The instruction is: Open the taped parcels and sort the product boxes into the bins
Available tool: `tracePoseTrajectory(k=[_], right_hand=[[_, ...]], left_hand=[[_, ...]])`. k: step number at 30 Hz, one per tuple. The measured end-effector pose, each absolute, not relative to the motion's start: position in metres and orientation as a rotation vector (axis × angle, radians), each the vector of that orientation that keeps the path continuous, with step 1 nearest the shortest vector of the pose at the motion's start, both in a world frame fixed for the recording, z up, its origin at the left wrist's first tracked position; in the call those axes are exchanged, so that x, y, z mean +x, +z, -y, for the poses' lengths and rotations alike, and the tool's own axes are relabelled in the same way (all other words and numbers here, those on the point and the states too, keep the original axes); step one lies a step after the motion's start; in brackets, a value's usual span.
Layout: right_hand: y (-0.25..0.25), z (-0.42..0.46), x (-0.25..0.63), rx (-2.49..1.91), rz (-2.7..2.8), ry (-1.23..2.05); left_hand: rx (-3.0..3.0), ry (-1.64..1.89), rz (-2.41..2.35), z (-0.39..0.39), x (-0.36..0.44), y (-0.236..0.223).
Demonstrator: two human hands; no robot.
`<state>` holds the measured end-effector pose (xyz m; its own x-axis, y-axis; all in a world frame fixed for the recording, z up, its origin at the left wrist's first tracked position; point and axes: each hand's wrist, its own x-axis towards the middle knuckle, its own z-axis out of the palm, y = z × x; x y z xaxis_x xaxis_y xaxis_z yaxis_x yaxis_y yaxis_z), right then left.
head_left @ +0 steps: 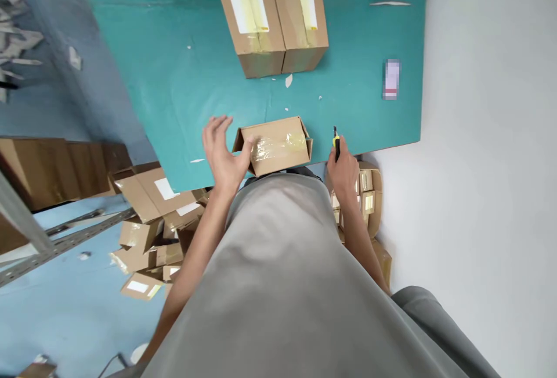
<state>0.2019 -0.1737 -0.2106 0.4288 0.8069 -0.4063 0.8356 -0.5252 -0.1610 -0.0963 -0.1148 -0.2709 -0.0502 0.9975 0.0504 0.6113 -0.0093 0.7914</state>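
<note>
Holding cutter [337,147] — right fingers [343,149] (curled).

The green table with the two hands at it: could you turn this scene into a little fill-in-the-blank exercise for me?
1. The hand at the small box is the person's ____ one.
2. The other hand holds a cutter coloured black and ____.
3. Farther off on the table, ____ larger boxes stand side by side.

Missing words: left; yellow; two.
</note>
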Motion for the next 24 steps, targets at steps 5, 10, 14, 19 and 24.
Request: tracePoseTrajectory(k=[5,10,14,19,24], right_hand=[[-0.320,0.137,0.251,2.631,-1.463,-0.783],[-0.371,0.118,0.279,2.695,-1.457,-0.878],[-0.363,0.109,0.276,2.678,-1.661,-0.908],[-0.317,0.110,0.226,2.487,-2.117,-1.169],[-0.291,0.110,0.202,2.298,-2.140,-1.255]], left_hand=[[1.416,0.856,-1.873,0.144,-0.120,-0.286],[1.172,0.920,-1.886,0.161,-0.106,-0.294],[0.955,1.003,-1.913,0.168,-0.102,-0.301],[0.541,0.943,-1.982,0.176,-0.109,-0.315],[0.338,0.792,-2.027,0.172,-0.112,-0.332]])
